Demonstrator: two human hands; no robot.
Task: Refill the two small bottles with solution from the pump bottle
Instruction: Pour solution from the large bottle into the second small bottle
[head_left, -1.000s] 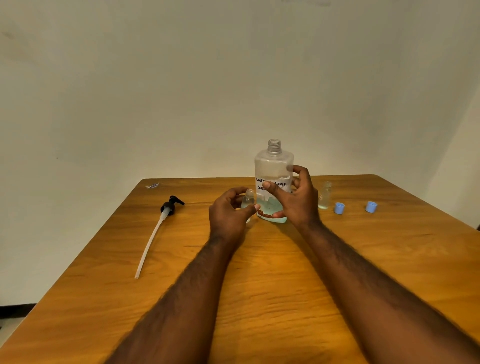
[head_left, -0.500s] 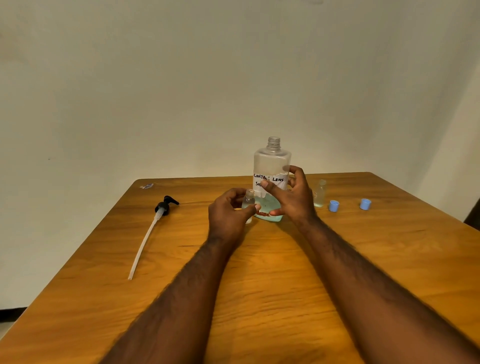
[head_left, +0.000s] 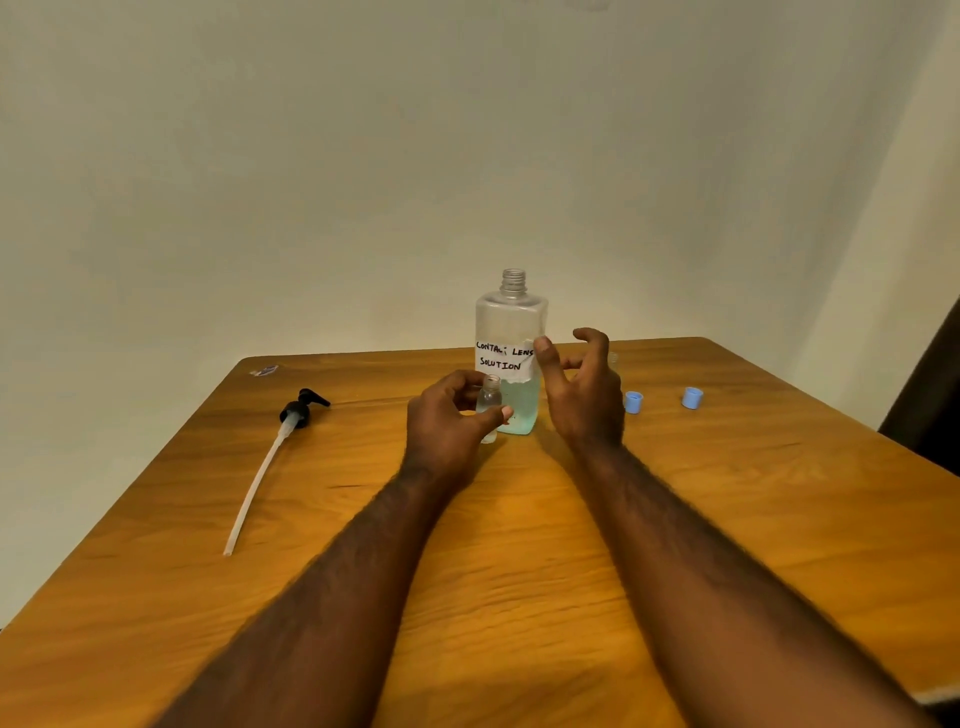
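The tall clear plastic bottle with a handwritten "Contact Lens Solution" label (head_left: 511, 338) stands uncapped on the wooden desk (head_left: 519, 545), with blue-green liquid in its lower part. Just in front of it to the left, the left hand (head_left: 447, 423) pinches a small clear bottle (head_left: 489, 399) between thumb and fingers. The right hand (head_left: 584, 397) hovers at the tall bottle's right side, fingers spread and loosely curled, gripping nothing (whether the thumb touches the label I cannot tell). Further right lie a small blue cap (head_left: 633, 402) and a second blue cap (head_left: 692, 397). Well to the left lies the black pump head with its long white tube (head_left: 297, 413).

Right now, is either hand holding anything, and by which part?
The left hand grips the small clear plastic bottle around its body; the right hand holds nothing.
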